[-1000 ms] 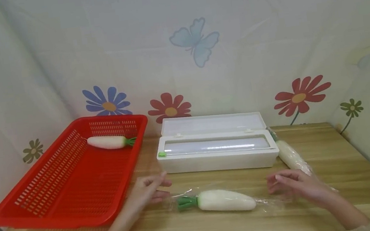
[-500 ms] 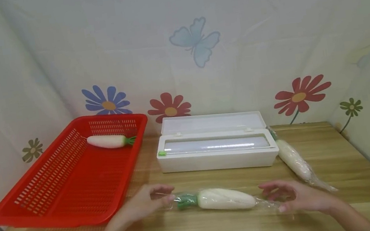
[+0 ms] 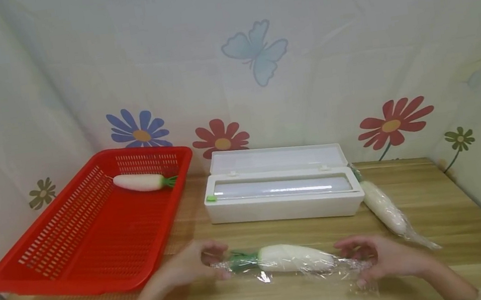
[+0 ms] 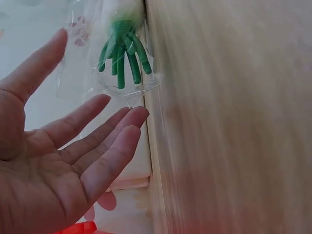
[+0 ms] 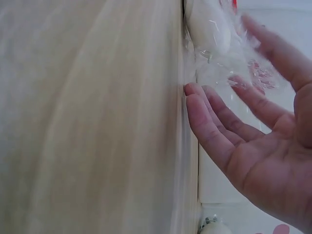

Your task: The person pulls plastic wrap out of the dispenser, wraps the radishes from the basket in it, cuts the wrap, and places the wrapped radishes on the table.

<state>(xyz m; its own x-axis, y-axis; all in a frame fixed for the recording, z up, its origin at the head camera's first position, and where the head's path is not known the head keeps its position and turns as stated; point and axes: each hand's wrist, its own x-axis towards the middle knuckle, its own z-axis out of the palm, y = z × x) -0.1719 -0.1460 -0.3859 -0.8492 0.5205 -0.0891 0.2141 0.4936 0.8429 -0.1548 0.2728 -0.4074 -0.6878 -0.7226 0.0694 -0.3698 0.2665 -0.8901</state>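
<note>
A white radish (image 3: 286,258) with green leaf stalks (image 4: 122,48) lies on its side near the front of the table, in clear cling film (image 3: 320,271) that reaches past both its ends. At the leafy end is my left hand (image 3: 187,264); its thumb and fingers stand apart beside the film in the left wrist view. My right hand (image 3: 391,254) is around the film at the tapered end. In the right wrist view its fingers (image 5: 209,126) are loosely bent, thumb well apart, with fingertips right at the crumpled film.
Behind the radish stands a white cling film dispenser box (image 3: 287,209), lid raised. A second wrapped radish (image 3: 385,207) lies to its right. On the left, a red plastic basket (image 3: 81,290) holds an unwrapped radish (image 3: 140,182). A printed curtain (image 3: 166,68) hangs behind.
Both hands have come to the two ends of the film. The film ends, drawn narrow half a second ago, now spread looser and wider toward the front. The radish has stayed about in place.
</note>
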